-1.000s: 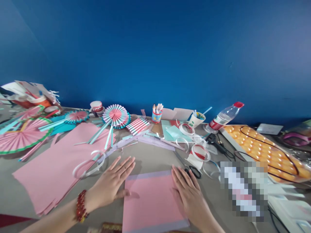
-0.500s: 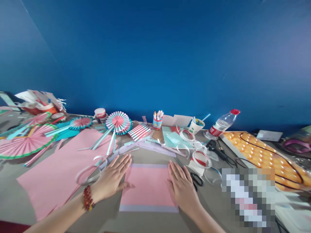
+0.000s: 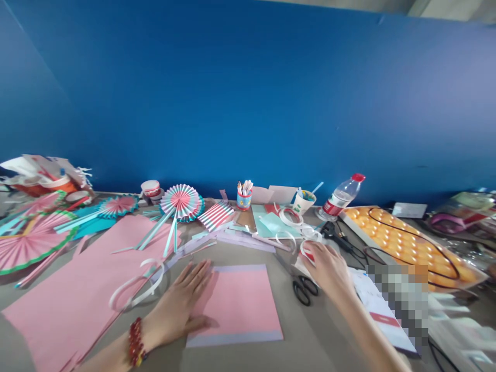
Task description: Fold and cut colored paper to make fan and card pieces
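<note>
A pink sheet of paper [image 3: 242, 302] with pale lilac strips along its far and near edges lies flat on the grey table. My left hand [image 3: 182, 299], a red bead bracelet at its wrist, rests on the sheet's left edge with the fingers stretched out. Off to the right, my right hand [image 3: 327, 266] has its fingers curled over a roll of white tape [image 3: 303, 249], which is partly covered by them. Scissors with black handles [image 3: 304, 289] lie between the sheet and my right hand.
Large pink paper sheets [image 3: 85, 284] and a loose white strip coil [image 3: 137, 287] lie left. Behind stand pleated paper fans [image 3: 181, 201], a pencil cup [image 3: 244, 199], a paper cup [image 3: 303, 201] and a water bottle [image 3: 341, 197]. A lit orange panel [image 3: 403, 243] with cables lies right.
My right hand has left the sheet's right edge and moved right, past the scissors, to the tape roll. My left hand stays on the left edge. The view has shifted slightly.
</note>
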The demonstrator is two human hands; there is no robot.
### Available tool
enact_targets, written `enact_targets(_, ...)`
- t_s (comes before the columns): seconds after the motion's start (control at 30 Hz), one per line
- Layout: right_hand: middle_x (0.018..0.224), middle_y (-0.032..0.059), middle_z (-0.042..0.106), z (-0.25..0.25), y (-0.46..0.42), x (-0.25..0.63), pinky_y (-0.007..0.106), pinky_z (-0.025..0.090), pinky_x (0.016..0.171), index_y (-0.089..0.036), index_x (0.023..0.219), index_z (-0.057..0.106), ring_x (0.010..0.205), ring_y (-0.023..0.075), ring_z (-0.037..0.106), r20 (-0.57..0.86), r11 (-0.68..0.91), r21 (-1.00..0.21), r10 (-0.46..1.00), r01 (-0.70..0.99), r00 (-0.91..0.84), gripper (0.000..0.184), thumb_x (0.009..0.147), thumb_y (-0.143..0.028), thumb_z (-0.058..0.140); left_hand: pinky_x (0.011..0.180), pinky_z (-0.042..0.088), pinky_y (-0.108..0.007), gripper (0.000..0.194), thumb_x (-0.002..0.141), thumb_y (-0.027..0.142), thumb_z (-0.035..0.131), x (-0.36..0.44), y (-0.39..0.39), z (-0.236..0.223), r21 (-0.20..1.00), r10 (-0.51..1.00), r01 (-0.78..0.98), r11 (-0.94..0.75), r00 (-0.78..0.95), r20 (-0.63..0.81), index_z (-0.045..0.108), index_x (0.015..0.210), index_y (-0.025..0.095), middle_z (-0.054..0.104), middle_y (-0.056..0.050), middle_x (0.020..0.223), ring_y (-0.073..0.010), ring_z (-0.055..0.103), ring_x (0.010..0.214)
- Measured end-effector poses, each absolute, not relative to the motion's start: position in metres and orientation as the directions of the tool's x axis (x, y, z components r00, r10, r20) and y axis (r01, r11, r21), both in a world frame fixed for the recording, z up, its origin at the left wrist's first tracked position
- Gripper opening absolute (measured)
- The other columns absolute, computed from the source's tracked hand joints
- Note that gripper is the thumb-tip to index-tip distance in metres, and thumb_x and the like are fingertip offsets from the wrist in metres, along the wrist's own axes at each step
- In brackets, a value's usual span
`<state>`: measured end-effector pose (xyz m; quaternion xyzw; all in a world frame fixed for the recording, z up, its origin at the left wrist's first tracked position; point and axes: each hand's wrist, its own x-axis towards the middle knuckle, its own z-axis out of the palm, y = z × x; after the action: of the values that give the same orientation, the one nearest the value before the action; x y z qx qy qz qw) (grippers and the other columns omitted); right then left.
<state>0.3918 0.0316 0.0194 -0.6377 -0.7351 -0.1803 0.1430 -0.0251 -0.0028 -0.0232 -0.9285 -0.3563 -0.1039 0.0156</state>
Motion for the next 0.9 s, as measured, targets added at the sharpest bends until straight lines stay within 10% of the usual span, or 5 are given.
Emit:
enact_targets(0.13, 0.089, 0.0080, 0.068, 0.001, 0.027, 0.412, 0.032, 0.044, 0.066, -0.021, 0.085, 0.061, 0.082, 0.0250, 0.062, 0.362, 0.069, 0.178, 0.923, 0.982, -0.131, 0.009, 0.084, -0.025, 0.053, 0.117, 0.024, -0.051, 0.089, 0.087, 0.068, 0.046, -0.023, -0.004, -0.021, 0.054, 0.652, 0.660, -0.750, 0.721, 0.236, 0.017, 0.154, 0.017, 0.024, -0.014, 0.157, -0.0321, 0.028, 0.143)
enact_targets(0.4, 0.077, 0.0068, 0.069, 0.017, 0.031, 0.430, 0.030, 0.043, 0.059, -0.020, 0.092, 0.057, 0.063, 0.0217, 0.064, 0.577, 0.049, -0.021, 0.816, 0.999, -0.028, 0.023, 0.094, -0.034, 0.038, 0.116, 0.022, -0.056, 0.070, 0.095, 0.052, 0.046, -0.022, -0.001, -0.020, 0.065, 0.686, 0.692, -0.719, 0.691, 0.228, 0.023, 0.152, 0.020, 0.020, -0.013, 0.159, -0.0327, 0.018, 0.146)
enact_targets(0.53, 0.082, 0.0088, 0.070, 0.049, 0.022, 0.399, 0.032, 0.048, 0.069, -0.020, 0.092, 0.057, 0.075, 0.0239, 0.066, 0.672, 0.169, -0.143, 0.740, 0.975, -0.030, 0.024, 0.094, -0.038, 0.041, 0.114, 0.028, -0.055, 0.046, 0.096, 0.038, 0.050, -0.008, -0.001, 0.004, 0.245, 0.704, 0.663, -0.707, 0.631, 0.326, 0.043, 0.140, 0.026, 0.036, -0.010, 0.153, -0.0310, 0.028, 0.143)
enact_targets(0.7, 0.081, 0.0015, 0.069, 0.062, -0.001, 0.309, 0.022, 0.047, 0.056, -0.023, 0.097, 0.057, 0.070, 0.0156, 0.066, 0.429, 0.452, -0.528, 0.873, 0.719, -0.233, 0.015, 0.096, -0.035, 0.047, 0.101, 0.045, -0.041, 0.012, 0.094, 0.023, 0.055, 0.029, 0.002, 0.047, 0.558, 0.764, 0.522, -0.645, 0.470, 0.443, 0.060, 0.105, 0.022, 0.062, -0.009, 0.114, -0.0230, 0.055, 0.114)
enact_targets(0.9, 0.073, -0.0012, 0.064, 0.055, -0.009, 0.254, 0.023, 0.046, 0.065, -0.022, 0.089, 0.054, 0.068, 0.0137, 0.063, 0.465, 0.556, -0.624, 0.829, 0.548, -0.311, 0.012, 0.096, -0.029, 0.048, 0.094, 0.047, -0.039, 0.012, 0.093, 0.022, 0.057, 0.052, 0.006, 0.055, 0.608, 0.736, 0.417, -0.676, 0.340, 0.585, 0.059, 0.104, 0.021, 0.064, -0.008, 0.103, -0.0221, 0.059, 0.103)
